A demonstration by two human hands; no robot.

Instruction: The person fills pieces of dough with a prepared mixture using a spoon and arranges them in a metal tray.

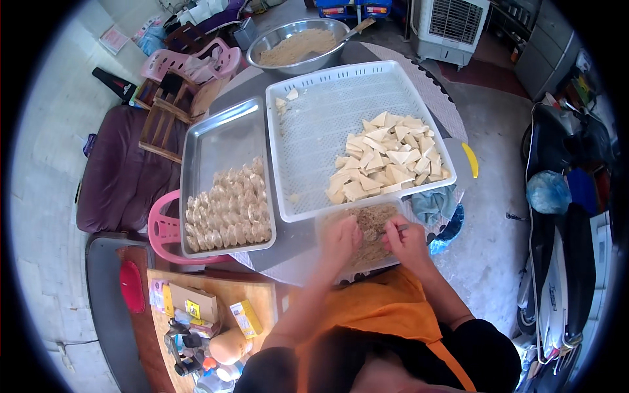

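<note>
Both hands work over a shallow pale container (319,226) of crumbly brown filling (375,252) at the table's near edge. My left hand (342,241) is closed above the left part of the filling, its fingers curled; what they hold is hidden. My right hand (407,243) grips a thin metal utensil (402,227), its working end unclear against the filling. Just beyond, a white perforated plastic basket (308,167) holds a heap of pale, triangular tofu-like pieces (386,157). On the left, a metal tray (229,134) carries rows of brown-filled pieces (229,209).
A large metal bowl (255,56) of brown filling stands at the far edge, with a wooden-handled tool (357,29) in it. A bluish cloth (434,202) lies right of the container. Pink chairs (164,229) and a cluttered wooden table (226,298) are at left; a scooter (557,275) is at right.
</note>
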